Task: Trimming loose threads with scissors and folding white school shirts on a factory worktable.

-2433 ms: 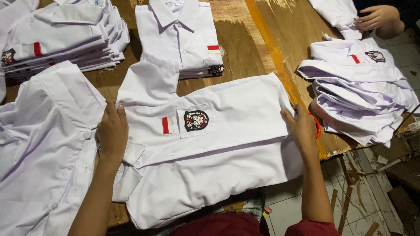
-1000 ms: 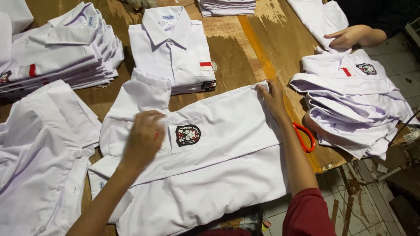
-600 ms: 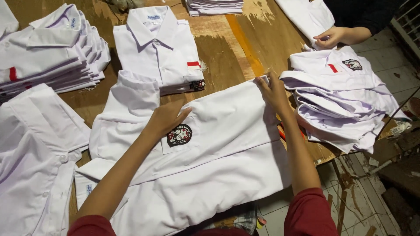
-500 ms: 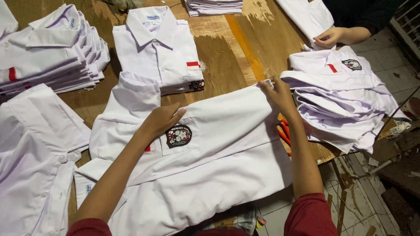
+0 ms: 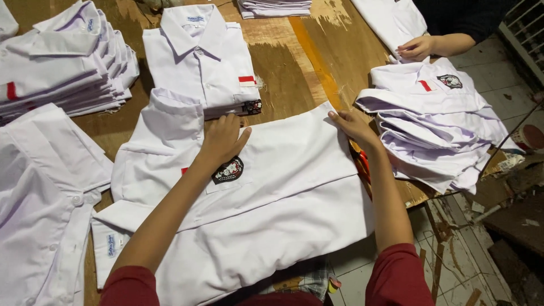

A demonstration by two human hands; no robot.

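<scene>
White cotton: the shirt (image 5: 255, 209) I am folding lies across the front of the wooden table (image 5: 334, 51), its chest pocket facing up and the hem hanging over the near edge.
Left hand: my left hand (image 5: 222, 140) rests flat on the shirt just above the dark badge (image 5: 228, 170), fingers together and pressing down, pinching nothing.
Right hand: my right hand (image 5: 354, 126) lies at the far right corner of the shirt, fingers spread on the cloth edge; whether a fold is nipped under them I cannot tell.
Change: a moment ago my left hand was lower on the left side and my right at the right edge; both have since slid up toward the top of the panel, and the red patch beside the badge is now almost covered by my wrist.
Meaning: the cloth looks smoothed, so the panel seems ready for its next fold.
Nearby: a folded shirt (image 5: 204, 56) sits just beyond my left hand, a stack (image 5: 62, 62) to the left, a loose heap (image 5: 436, 130) to the right, where another person's hand (image 5: 416, 48) works.
</scene>
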